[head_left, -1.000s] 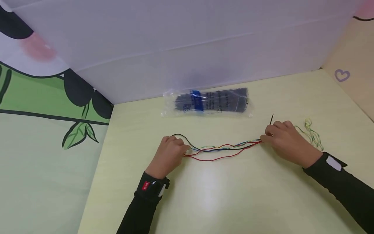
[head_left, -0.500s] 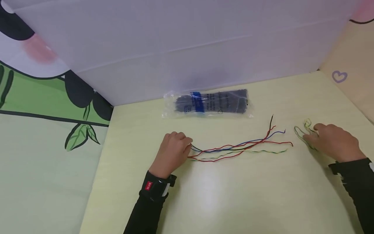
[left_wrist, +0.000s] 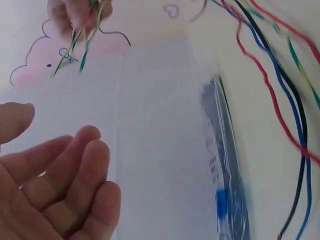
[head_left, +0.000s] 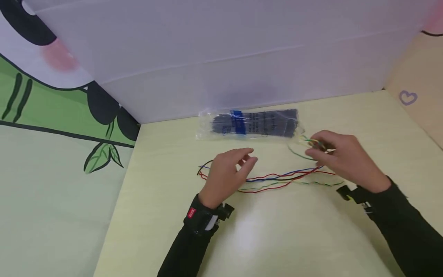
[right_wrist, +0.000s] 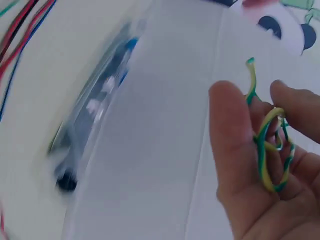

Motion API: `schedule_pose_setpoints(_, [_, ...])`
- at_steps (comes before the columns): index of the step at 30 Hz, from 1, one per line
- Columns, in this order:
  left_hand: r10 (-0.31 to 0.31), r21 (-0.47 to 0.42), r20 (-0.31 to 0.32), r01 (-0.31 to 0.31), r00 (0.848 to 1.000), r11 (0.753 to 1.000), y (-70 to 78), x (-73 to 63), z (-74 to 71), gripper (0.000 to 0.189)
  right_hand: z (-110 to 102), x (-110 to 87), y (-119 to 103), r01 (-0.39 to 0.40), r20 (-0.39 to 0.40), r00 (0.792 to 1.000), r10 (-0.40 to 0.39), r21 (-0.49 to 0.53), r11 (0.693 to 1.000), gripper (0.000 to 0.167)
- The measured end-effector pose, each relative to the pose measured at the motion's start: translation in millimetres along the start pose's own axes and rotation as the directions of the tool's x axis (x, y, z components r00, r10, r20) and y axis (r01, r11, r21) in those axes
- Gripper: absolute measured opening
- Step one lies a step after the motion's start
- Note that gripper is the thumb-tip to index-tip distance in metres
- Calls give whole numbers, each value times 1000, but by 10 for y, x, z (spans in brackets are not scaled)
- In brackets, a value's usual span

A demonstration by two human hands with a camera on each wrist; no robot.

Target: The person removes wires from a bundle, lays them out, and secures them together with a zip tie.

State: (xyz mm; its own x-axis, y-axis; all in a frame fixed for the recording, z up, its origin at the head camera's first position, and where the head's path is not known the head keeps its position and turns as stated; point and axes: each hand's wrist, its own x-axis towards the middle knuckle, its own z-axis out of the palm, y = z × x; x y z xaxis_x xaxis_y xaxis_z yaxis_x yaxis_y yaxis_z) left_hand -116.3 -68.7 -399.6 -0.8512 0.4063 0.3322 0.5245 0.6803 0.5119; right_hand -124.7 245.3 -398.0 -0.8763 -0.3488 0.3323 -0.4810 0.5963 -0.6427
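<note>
In the head view my left hand (head_left: pixel 226 173) hovers over the left part of a loose bundle of wires, its fingers relaxed and holding nothing. The bundle, lying lengthwise on the table, has red wires (head_left: pixel 264 189), a blue wire (left_wrist: pixel 266 47), a black wire (left_wrist: pixel 301 180) and a yellow-green striped wire (head_left: pixel 322 184). To the right, above the bundle's other end, my right hand (head_left: pixel 349 159) grips a separate coiled yellow-green wire (right_wrist: pixel 261 155). Part of that coil loops between thumb and fingers in the right wrist view, and one strand trails out leftward.
A clear plastic bag of dark grey cable ties (head_left: pixel 266 123) with a blue band lies behind the wires. A pale wall panel (head_left: pixel 221 77) rises at the table's (head_left: pixel 277 238) back edge, and another wall (head_left: pixel 422 100) with a drawn heart stands right.
My right hand let go of the bundle's right end, picked up the coiled yellow-green wire and brought it left. My left hand released the bundle's left end and opened.
</note>
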Motion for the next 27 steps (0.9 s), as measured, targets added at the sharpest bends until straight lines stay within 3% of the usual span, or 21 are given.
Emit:
schedule_pose_setpoints(3, [-64,-209,54,74,997,975,102,58,102,40,233,153,-262,33,81,995,-54,241,970,18])
schedule_pose_setpoints(5, [-101,-360,63,117,993,925,124,76,144,35,354,214,-361,37,109,990,-84,380,924,17])
schedule_pose_setpoints(6, [-122,-443,66,138,990,886,125,78,151,31,402,235,-391,39,110,989,-97,436,899,17])
schedule_pose_setpoints(7, [-139,-544,75,157,987,824,123,77,148,27,442,249,-413,48,98,990,-105,467,883,17])
schedule_pose_setpoints(8, [-151,-654,89,172,985,737,123,76,136,24,473,257,-426,67,72,991,-115,479,875,18])
schedule_pose_setpoints(9, [-158,-764,109,184,981,618,121,77,112,22,493,266,-432,90,38,992,-124,487,869,18])
schedule_pose_setpoints(10, [-168,-867,134,197,977,458,111,78,82,24,502,277,-434,102,-1,993,-117,510,854,18])
schedule_pose_setpoints(12, [-173,-975,191,207,966,76,75,63,-8,28,485,298,-422,102,-72,995,-73,615,782,16])
schedule_pose_setpoints(13, [-167,-973,220,203,961,-113,47,51,-55,30,463,310,-409,106,-95,994,-54,708,698,17])
schedule_pose_setpoints(14, [-160,-946,244,198,957,-257,10,36,-106,31,431,324,-388,112,-106,993,-45,810,576,19])
schedule_pose_setpoints(15, [-147,-920,258,197,955,-338,-40,16,-160,33,392,337,-365,114,-104,993,-47,900,421,22])
schedule_pose_setpoints(16, [-143,-921,263,204,954,-333,-90,-11,-214,33,353,349,-339,108,-97,994,-57,961,255,28])
schedule_pose_setpoints(17, [-143,-946,263,226,954,-230,-138,-45,-269,32,314,353,-307,94,-86,993,-80,991,96,33])
schedule_pose_setpoints(18, [-144,-966,257,253,956,-49,-179,-77,-319,32,275,357,-275,68,-71,992,-106,997,-36,39])
schedule_pose_setpoints(19, [-145,-944,245,270,959,191,-218,-102,-361,31,239,362,-242,45,-62,988,-138,992,-121,44])
schedule_pose_setpoints(20, [-150,-857,226,270,963,440,-253,-125,-404,28,205,362,-218,26,-51,985,-166,988,-150,47])
schedule_pose_setpoints(21, [-153,-727,198,250,968,640,-284,-144,-443,24,176,361,-200,18,-44,981,-188,990,-140,50])
schedule_pose_setpoints(22, [-163,-579,170,233,972,781,-308,-159,-477,21,156,360,-189,25,-48,979,-199,993,-115,50])
schedule_pose_setpoints(23, [-162,-458,156,217,974,862,-338,-169,-506,18,142,359,-184,45,-57,977,-205,997,-65,49])
schedule_pose_setpoints(24, [-155,-388,152,203,976,899,-368,-171,-528,17,136,361,-188,74,-70,975,-210,997,8,48])
schedule_pose_setpoints(27, [-151,-348,155,197,976,916,-467,-170,-580,17,151,374,-223,172,-125,969,-212,960,222,39])
